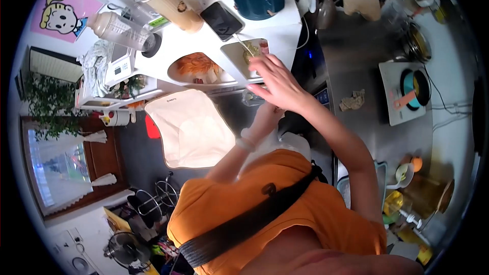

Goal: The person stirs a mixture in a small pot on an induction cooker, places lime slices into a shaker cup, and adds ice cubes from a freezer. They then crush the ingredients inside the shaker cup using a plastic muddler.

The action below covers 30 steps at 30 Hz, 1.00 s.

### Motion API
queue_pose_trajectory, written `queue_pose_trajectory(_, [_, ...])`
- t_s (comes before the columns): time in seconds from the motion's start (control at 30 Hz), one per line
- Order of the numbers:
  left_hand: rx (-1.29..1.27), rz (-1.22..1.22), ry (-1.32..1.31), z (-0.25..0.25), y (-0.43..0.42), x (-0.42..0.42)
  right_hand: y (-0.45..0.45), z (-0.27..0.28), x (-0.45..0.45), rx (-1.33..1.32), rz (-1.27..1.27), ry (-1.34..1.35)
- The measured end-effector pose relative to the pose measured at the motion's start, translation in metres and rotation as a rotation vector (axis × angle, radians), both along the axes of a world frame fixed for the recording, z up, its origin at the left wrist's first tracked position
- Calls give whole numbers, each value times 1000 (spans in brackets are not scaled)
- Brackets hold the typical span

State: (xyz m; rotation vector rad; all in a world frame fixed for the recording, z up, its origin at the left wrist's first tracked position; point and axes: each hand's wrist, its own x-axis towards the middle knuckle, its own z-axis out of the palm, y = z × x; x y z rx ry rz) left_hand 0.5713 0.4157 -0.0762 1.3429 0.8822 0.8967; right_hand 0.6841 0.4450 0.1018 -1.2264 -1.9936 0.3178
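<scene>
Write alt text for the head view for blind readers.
A person's right hand extends over the edge of a white table; the left hand is lower, partly hidden. A smartphone lies on the table beside a plastic cup of beige drink.

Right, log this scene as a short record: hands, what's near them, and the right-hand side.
Right hand: raised, fingers extended; nothing visibly held
Left hand: below the right, partly hidden by it; grip unclear
Nearest items: clear container, contents unclear
White tabletop: black phone, tan drink with dark straw
Right side: teal pan with orange handle on a white slab; crumpled cloth nearby
Clothing: orange top, dark strap across it
</scene>
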Motion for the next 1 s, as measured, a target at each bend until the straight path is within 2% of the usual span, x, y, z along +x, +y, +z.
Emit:
queue_pose_trajectory(0.07, [121, -165, 541, 48, 2, -17, 51, -2, -20, 21, 32, -59])
queue_pose_trajectory(0.13, [73, -126, 474, 43, 8, -23, 88, -7, -37, 35, -32, -81])
queue_pose_trajectory(0.27, [170, -186, 489, 42, 36, -30, 141, -26, -56, 140, -91, -130])
queue_pose_trajectory(0.33, [248, -232, 490, 42, 49, -34, 152, -30, -58, -61, -136, -256])
queue_pose_trajectory(0.4, [214, -240, 412, 35, 62, -34, 152, -31, -56, -20, -167, -274])
queue_pose_trajectory(0.5, [204, -314, 327, 16, 80, -31, 135, -14, -50, 143, -153, -39])
queue_pose_trajectory(0.53, [238, -373, 312, 6, 87, -26, 126, -15, -46, 135, -163, -41])
queue_pose_trajectory(0.57, [229, -389, 312, -3, 87, -17, 113, -17, -42, 82, -183, 67])
queue_pose_trajectory(0.6, [191, -296, 80, -15, 84, -5, 97, -20, -38, 28, -207, 175])
queue_pose_trajectory(0.63, [150, -195, -153, -22, 83, 3, 80, -20, -31, 18, -274, 175])
queue_pose_trajectory(0.67, [138, -208, -157, -6, 88, -3, 61, -20, -23, 7, -339, 172])
queue_pose_trajectory(0.73, [228, -479, 337, 61, 103, -18, 25, -36, -6, -50, -469, 95])
queue_pose_trajectory(0.87, [-90, -431, 175, 84, 100, -7, -30, -61, -3, -199, -541, 140])
queue_pose_trajectory(0.93, [-125, -430, 157, 95, 96, -3, -39, -59, -7, -338, -585, 386])
queue_pose_trajectory(1.0, [-158, -416, 149, 97, 93, -4, -42, -56, -3, -328, -554, 368])
